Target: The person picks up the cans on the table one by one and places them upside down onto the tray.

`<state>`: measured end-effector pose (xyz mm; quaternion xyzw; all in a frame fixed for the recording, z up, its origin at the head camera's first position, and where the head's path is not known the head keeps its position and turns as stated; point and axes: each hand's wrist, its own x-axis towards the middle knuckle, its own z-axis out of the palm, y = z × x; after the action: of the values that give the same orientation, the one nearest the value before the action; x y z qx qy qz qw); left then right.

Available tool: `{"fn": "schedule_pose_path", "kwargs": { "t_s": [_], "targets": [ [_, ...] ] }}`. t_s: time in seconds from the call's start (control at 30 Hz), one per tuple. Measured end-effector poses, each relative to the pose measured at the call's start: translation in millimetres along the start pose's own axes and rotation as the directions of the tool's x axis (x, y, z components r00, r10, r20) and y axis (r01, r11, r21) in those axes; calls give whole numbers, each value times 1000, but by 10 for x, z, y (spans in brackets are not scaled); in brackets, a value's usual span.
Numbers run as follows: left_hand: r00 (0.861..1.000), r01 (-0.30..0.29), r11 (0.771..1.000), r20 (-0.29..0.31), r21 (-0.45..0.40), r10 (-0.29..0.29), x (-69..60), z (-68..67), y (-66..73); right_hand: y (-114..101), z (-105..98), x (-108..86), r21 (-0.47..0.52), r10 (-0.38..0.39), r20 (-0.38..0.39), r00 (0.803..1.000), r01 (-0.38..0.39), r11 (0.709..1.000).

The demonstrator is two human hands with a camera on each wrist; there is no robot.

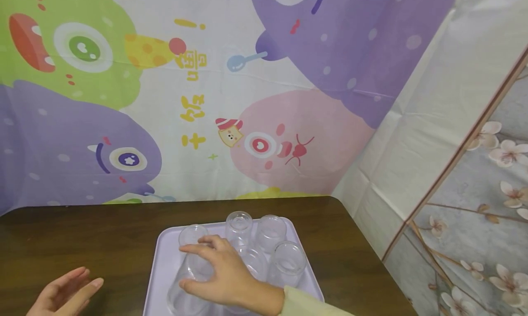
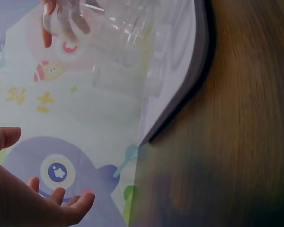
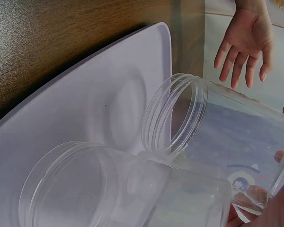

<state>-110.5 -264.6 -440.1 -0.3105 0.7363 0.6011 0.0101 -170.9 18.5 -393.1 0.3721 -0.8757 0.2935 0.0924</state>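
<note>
My right hand (image 1: 227, 272) grips a clear, threaded-mouth plastic jar (image 3: 217, 123) near its closed end, thumb on one side and fingers on the other. The jar's open mouth points down toward the pale lilac tray (image 3: 92, 106). Whether its rim touches the tray, I cannot tell. Close beside it, a second clear jar (image 3: 132, 189) is also mouth-down. To the left of the tray, my left hand (image 1: 66, 293) is held over the table, fingers apart and loosely bent, with nothing in them.
Several more clear jars share the tray, among them one at the right (image 1: 288, 261), one at the back (image 1: 239, 226) and one at the back left (image 1: 193, 235). Dark wooden table (image 1: 103, 242) surrounds the tray. A cartoon-printed cloth (image 1: 198, 169) hangs behind it.
</note>
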Motion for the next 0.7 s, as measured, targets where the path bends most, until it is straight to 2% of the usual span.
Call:
{"fn": "schedule_pose_path", "kwargs": {
  "t_s": [0.17,0.27,0.4,0.6,0.7],
  "targets": [
    [995,6,1000,-97,25,-4,-84,68,7,5,22,11,-52,-10,11,1000,10,999],
    [994,6,998,-113,67,2,-108,83,-2,4,34,17,-84,-11,24,1000,13,996],
    [996,-19,989,-84,146,31,-97,84,-18,1,43,29,-112,-10,40,999,14,994],
    [993,-72,986,-76,152,85,-50,100,-72,-2,64,45,-127,-11,61,998,19,992],
    [993,-102,979,-42,179,111,-11,78,-116,-2,80,51,-142,-12,74,997,23,990]
  ]
}}
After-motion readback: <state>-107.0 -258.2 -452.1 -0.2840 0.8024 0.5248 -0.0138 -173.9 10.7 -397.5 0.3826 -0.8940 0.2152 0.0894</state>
